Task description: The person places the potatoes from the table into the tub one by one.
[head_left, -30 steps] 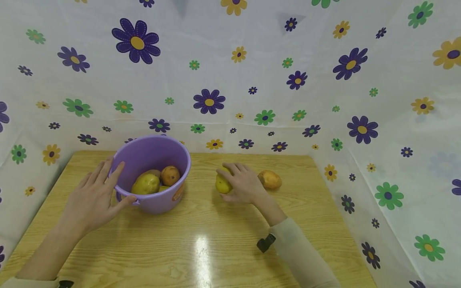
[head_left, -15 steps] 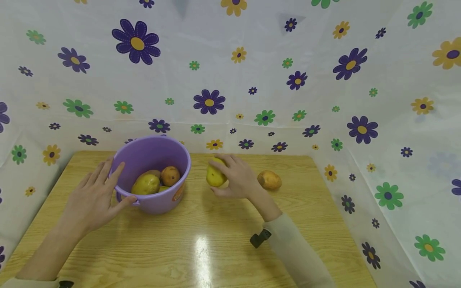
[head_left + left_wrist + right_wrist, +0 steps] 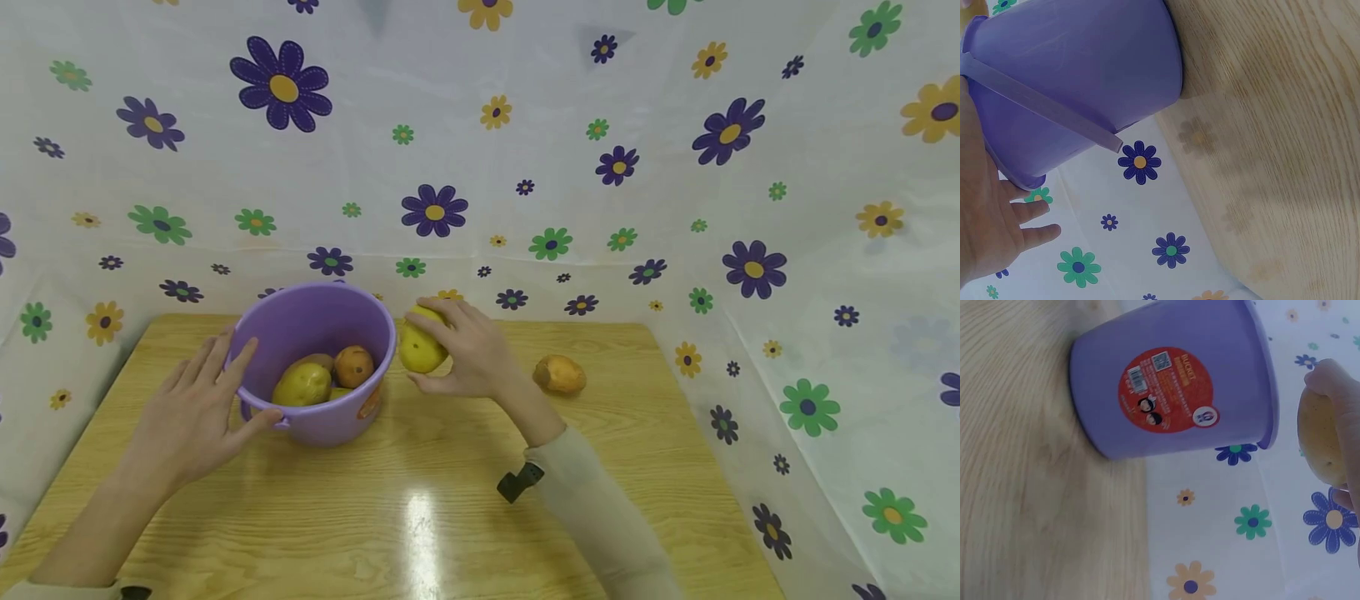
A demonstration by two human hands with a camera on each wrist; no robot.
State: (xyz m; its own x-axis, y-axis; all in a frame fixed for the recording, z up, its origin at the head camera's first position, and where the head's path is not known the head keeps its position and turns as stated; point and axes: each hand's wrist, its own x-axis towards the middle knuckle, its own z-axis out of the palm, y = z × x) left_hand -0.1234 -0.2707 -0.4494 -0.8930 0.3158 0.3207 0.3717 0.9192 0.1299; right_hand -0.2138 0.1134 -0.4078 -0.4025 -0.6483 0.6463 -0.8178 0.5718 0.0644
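A purple bucket (image 3: pixel 330 425) stands on the left of the table with several potatoes (image 3: pixel 303 384) inside. My left hand (image 3: pixel 187 412) rests at its left rim with fingers extended, thumb near the handle mount. In the left wrist view the bucket's handle strip (image 3: pixel 1047 106) hangs down its side. Just right of the bucket, my right hand (image 3: pixel 472 350) grips a yellowish potato (image 3: pixel 422 343), raised to about rim height. The right wrist view shows this potato (image 3: pixel 1319 434) beside the bucket's opening, fingers wrapped over it.
One more potato (image 3: pixel 560 375) lies on the wooden table (image 3: pixel 480 500) to the right of my right arm. A flower-patterned white sheet (image 3: pixel 585 100) encloses the table at the back and sides. A red round label (image 3: pixel 1166 390) marks the bucket's side.
My right hand has lifted the potato off the table and carried it left and up toward the bucket. My left hand has stayed at the rim.
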